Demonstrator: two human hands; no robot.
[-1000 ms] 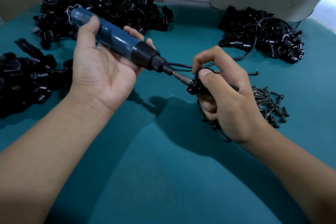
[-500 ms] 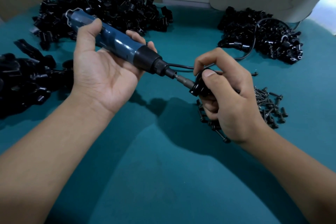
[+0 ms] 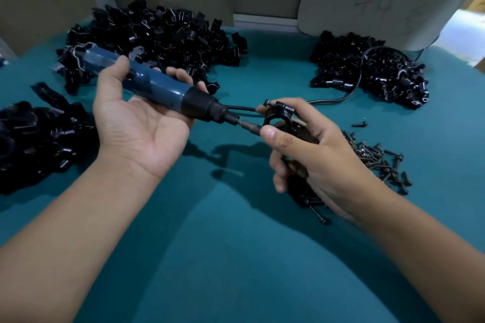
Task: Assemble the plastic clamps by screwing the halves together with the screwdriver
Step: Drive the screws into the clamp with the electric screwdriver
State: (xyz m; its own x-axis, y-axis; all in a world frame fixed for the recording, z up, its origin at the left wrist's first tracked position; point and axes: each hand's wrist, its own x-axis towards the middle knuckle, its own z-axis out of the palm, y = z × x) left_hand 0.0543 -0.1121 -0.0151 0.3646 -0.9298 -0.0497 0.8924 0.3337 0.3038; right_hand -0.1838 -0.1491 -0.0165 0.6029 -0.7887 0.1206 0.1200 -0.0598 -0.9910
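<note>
screwdriver (image 3: 160, 88) is gripped by left hand (image 3: 141, 123), clamp (image 3: 278, 115) pinched by right hand (image 3: 309, 149); mid-screwing, bit must be seated on screw (image 3: 267, 102).

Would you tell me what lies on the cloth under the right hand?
Under the right hand, black screws lie loose on the teal cloth, spreading out to its right, with a few poking out below the palm. Whatever lies directly beneath the palm is covered.
</note>
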